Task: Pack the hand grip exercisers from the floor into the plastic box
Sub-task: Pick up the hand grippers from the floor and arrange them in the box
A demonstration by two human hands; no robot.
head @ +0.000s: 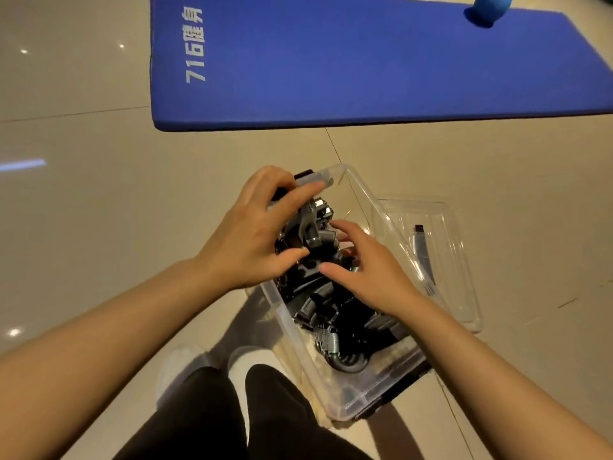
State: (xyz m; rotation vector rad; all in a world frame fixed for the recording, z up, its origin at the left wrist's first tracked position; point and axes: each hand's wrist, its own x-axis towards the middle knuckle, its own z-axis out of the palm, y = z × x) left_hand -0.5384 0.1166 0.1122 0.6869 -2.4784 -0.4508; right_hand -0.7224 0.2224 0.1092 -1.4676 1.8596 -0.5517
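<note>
Hand grip exercisers (318, 287) lie heaped, black and grey, inside the clear plastic box (300, 340) on the floor (99, 194), and the left hand (252, 237) curls its fingers and thumb round the topmost one at the box's far end while the right hand (368, 267) hovers over the heap with fingers loosely spread, holding nothing that I can make out. Beside the box lies its clear lid (461, 260); beyond is a blue mat (365, 61). No exerciser shows loose on the floor, so packing looks nearly done, with settling this one and perhaps lidding left.

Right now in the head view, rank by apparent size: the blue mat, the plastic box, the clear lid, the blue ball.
1. blue mat
2. plastic box, though it lies nearer the camera
3. clear lid
4. blue ball, cut off by the frame edge
</note>
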